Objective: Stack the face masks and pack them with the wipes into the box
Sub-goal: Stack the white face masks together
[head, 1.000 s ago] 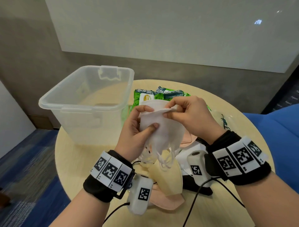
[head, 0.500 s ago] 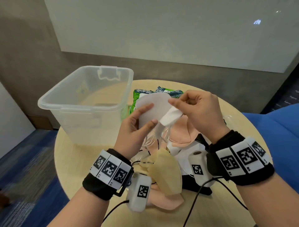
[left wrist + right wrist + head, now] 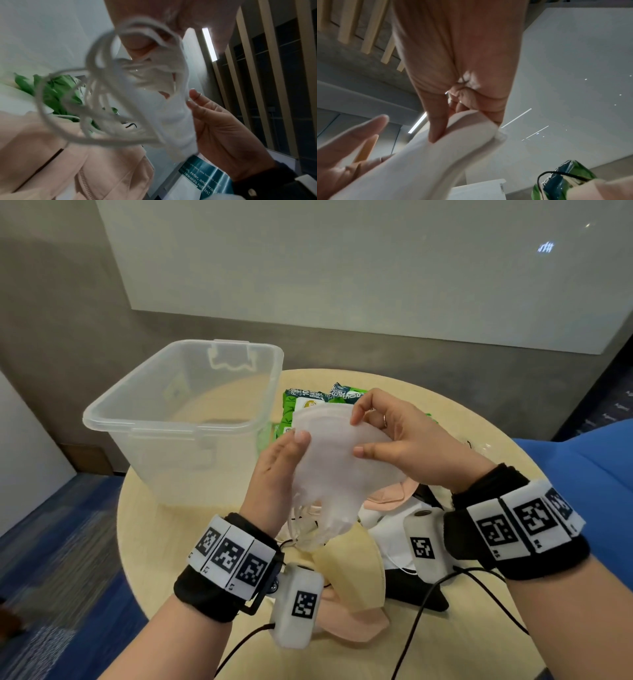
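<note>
A small stack of white face masks (image 3: 335,460) is held upright above the table, ear loops (image 3: 120,94) dangling below. My left hand (image 3: 294,446) lies flat behind the stack, its fingers (image 3: 368,128) straight and its thumb resting on the left edge. My right hand (image 3: 358,433) pinches the stack's upper right edge between fingers and thumb. The clear plastic box (image 3: 171,426) stands at the left, nothing seen inside. Green wipes packs (image 3: 308,400) lie behind the hands. Pink (image 3: 387,496), yellow (image 3: 349,570), black (image 3: 411,594) and another pink mask (image 3: 356,625) lie below.
The round light wooden table (image 3: 154,542) carries everything, with bare wood in front of the box. A blue seat (image 3: 582,467) is close on the right. Wrist camera cables (image 3: 421,611) trail over the table's near side.
Half a second ago my right hand held a white mask pulled off to the right. It now lies flat against the stack, and my left thumb has shifted to the edge.
</note>
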{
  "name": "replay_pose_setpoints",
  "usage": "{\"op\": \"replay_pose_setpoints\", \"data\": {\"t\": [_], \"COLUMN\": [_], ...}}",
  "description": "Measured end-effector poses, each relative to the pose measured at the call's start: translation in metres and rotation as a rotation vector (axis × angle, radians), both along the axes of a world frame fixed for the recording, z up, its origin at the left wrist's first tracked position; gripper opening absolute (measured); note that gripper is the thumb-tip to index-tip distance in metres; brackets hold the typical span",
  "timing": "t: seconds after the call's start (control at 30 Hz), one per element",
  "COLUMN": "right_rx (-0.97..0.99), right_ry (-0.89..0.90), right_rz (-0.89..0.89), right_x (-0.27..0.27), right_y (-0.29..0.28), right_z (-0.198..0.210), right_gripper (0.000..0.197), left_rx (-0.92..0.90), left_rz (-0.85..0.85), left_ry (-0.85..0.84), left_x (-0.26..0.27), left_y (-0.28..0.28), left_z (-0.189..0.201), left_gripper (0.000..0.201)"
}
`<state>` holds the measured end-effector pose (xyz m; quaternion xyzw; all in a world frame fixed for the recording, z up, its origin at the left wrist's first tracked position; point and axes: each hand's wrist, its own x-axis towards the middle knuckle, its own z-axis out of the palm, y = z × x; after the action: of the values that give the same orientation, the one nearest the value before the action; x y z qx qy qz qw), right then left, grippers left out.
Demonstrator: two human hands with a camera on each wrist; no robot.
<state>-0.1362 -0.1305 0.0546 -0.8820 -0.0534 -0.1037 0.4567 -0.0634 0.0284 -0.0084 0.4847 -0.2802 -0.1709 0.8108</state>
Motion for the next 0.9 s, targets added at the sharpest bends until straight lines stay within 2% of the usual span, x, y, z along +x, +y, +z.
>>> {"op": "replay_pose_setpoints", "data": {"t": [0.1, 0.23, 0.33, 0.53, 0.63, 0.9], "right_rx": [-0.092, -0.197, -0.203, -0.229, -0.237, -0.219], "right_ry": [-0.029, -0.101, -0.183, -0.199, -0.205, -0.197], "right_rz": [-0.09, -0.188, -0.232, -0.167, -0.169, -0.112], "right_x": [0.0022, 0.0043, 0.0037, 0.0029, 0.0019, 0.0049], "right_y": [0.0014, 0.0048, 0.0063, 0.0059, 0.0033, 0.0045], "right_z": [-0.0018, -0.0006, -0.0017, 0.0012, 0.005, 0.0054], "right_gripper": [0.034, 0.035, 0.034, 0.049, 0.051, 0.041], "left_rx": [0.048, 0.056, 0.027, -0.014, 0.005, 0.01], "left_rz": [0.024, 0.04, 0.065, 0.106, 0.136, 0.107], "left_ry": [-0.085, -0.136, -0.132, -0.139, -0.168, -0.222], "left_x": [-0.0005, -0.001, -0.0005, 0.0013, 0.0032, 0.0005], "left_y": [-0.0018, -0.0053, -0.0075, -0.008, -0.0072, -0.0081], "left_z": [0.002, 0.0036, 0.0044, 0.0058, 0.0043, 0.0036], "left_gripper": [0.031, 0.025, 0.021, 0.023, 0.018, 0.023]}}
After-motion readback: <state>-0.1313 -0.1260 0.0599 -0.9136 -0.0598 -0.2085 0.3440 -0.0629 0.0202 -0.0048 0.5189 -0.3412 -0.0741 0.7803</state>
